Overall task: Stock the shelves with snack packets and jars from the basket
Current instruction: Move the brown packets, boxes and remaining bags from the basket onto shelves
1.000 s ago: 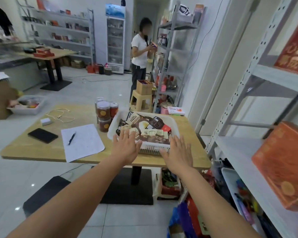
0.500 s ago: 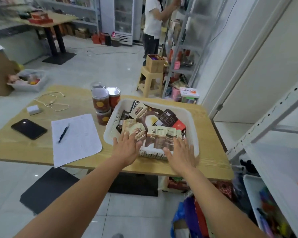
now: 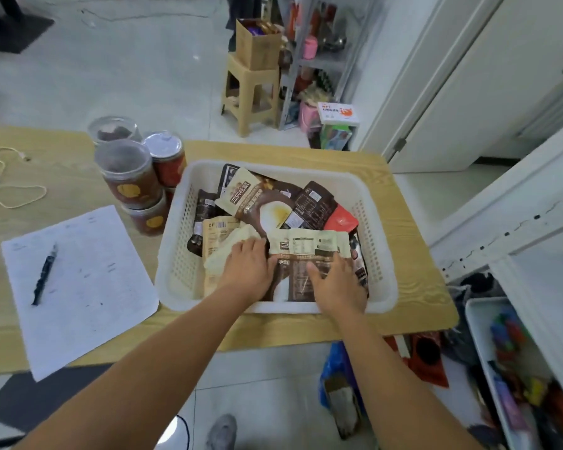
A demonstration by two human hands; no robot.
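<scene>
Head view looks down on a wooden bench (image 3: pixel 413 287) where a white plastic basket (image 3: pixel 176 261) sits near the right end, heaped with snack packets (image 3: pixel 306 203) in brown, cream and red. Both of the person's hands are inside it at the near side. The left hand (image 3: pixel 246 271) lies on a cream packet (image 3: pixel 220 254), its fingers (image 3: pixel 255 246) pressed together, with the tips at the seam where that packet meets the next. From here I cannot tell whether they only rest there or pinch an edge. The right hand (image 3: pixel 338 287) rests on a cream-and-brown packet (image 3: pixel 306 245) with a printed label panel. Its thumb is spread out to the left across the dark part, and the other fingers lie loosely spread on the packet's right side, apparently pressing rather than gripping.

Just beside the basket's left wall stands a cluster of jars (image 3: pixel 129 173) with red-brown contents and yellow labels, some stacked on one another. Further left on the bench lies a sheet of paper (image 3: pixel 85 287) with a pen (image 3: pixel 44 274) on it, and a pale cable (image 3: pixel 13 193) loops near the far left edge. White metal shelves (image 3: pixel 514 216) stand at the right, close to the bench. Beyond the bench, a cardboard box (image 3: pixel 257 43) sits on a tan stool (image 3: pixel 251 95).
</scene>
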